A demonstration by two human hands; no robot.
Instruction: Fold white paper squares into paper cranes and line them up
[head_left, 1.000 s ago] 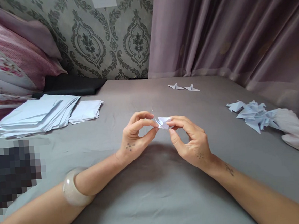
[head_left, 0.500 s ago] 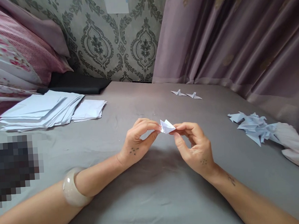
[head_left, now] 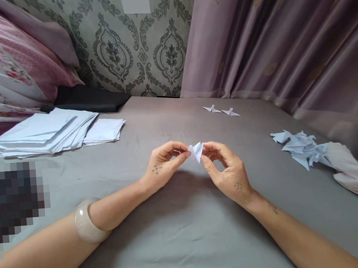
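Observation:
A small white origami crane, folded from paper, is held up between both hands over the grey sheet. My left hand pinches its left end between thumb and fingertips. On the other side, my right hand grips its right edge the same way, thumb below and index finger above. The crane's wing-like flaps point up and a tip points down. Fingertips cover both of its ends.
Two folded paper cranes lie at the back. More cranes are heaped at the right beside a pale cloth. At left sit a stack of large paper, smaller sheets and a blurred dark object.
The crane has turned in my fingers, so its flaps now point up and a tip hangs down. My right hand has shifted slightly left and up; the whole view has moved a little.

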